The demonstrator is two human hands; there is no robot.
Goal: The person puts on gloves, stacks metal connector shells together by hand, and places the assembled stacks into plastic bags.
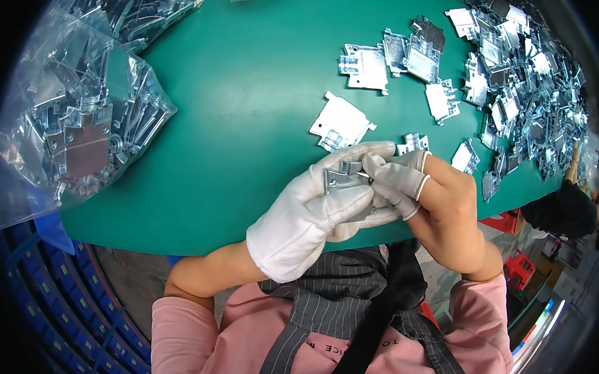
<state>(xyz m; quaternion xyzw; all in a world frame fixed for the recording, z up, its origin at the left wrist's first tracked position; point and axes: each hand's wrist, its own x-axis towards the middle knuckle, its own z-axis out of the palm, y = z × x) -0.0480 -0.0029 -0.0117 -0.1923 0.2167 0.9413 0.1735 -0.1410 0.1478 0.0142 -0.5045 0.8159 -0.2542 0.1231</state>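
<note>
My left hand [311, 217], in a white cloth glove, is closed around a small silvery metal bracket [343, 179], with the thumb pressed over its face. My right hand [413, 185] wears pale finger covers and is closed in a pinch at the bracket's right end. A thin, dark-tipped bit shows by those fingertips, too small to name. Just beyond the hands, a flat metal plate with a bent bracket end [342, 122] lies on the green table [235, 131]. A similar part [413, 144] sits right behind my right fingers, partly hidden.
Several loose metal plates [366, 66] lie farther back. A big heap of such parts [531, 90] covers the right side. Clear plastic bags of metal parts [81, 137] stand at the left. Blue bins [54, 290] are below the left edge. Another person [562, 210] is at the far right.
</note>
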